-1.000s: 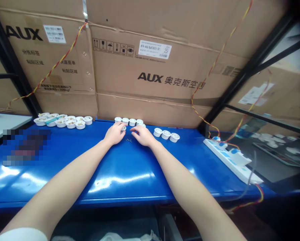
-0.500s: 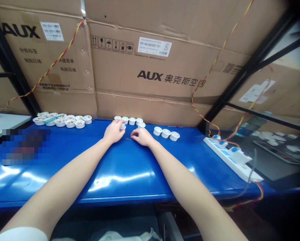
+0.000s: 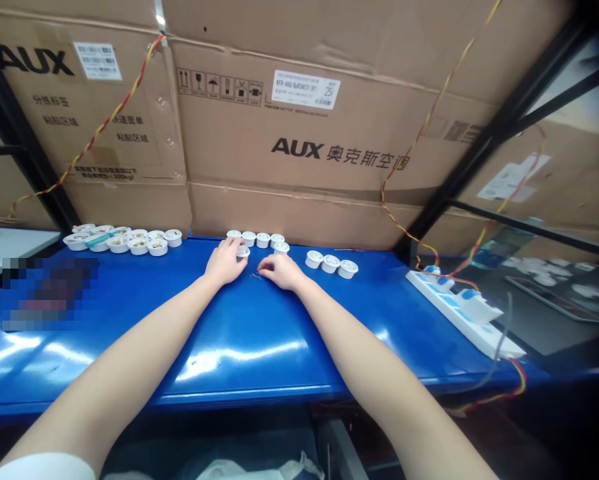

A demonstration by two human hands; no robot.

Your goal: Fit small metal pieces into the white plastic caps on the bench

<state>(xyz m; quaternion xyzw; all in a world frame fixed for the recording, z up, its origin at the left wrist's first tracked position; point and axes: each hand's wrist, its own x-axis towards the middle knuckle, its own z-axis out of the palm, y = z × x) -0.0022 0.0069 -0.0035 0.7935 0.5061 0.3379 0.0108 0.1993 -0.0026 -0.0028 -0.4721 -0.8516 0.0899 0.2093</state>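
Observation:
My left hand [image 3: 226, 261] is closed around a small round white cup [image 3: 243, 252], with its fingers over the far side and the thumb nearer me. Just right of it, my right hand [image 3: 279, 270] has its fingertips pinched together low over the blue surface; whatever is between them is too small to make out. A few tiny dark screw-like pieces [image 3: 255, 276] lie loose by those fingertips. Behind the hands stands a row of white cups [image 3: 263, 240], and one more cup [image 3: 281, 248] sits just beyond my right hand.
Three white cups [image 3: 331, 264] stand to the right. A cluster of filled white cups [image 3: 138, 246] is at the left, beside a blurred dark patch [image 3: 54, 293]. A white power strip [image 3: 467, 317] lies along the right edge. Large cardboard boxes [image 3: 299, 167] wall off the back.
The view has shifted very slightly. Both hands keep nearly the same pose, my right fingertips staying by the small pieces.

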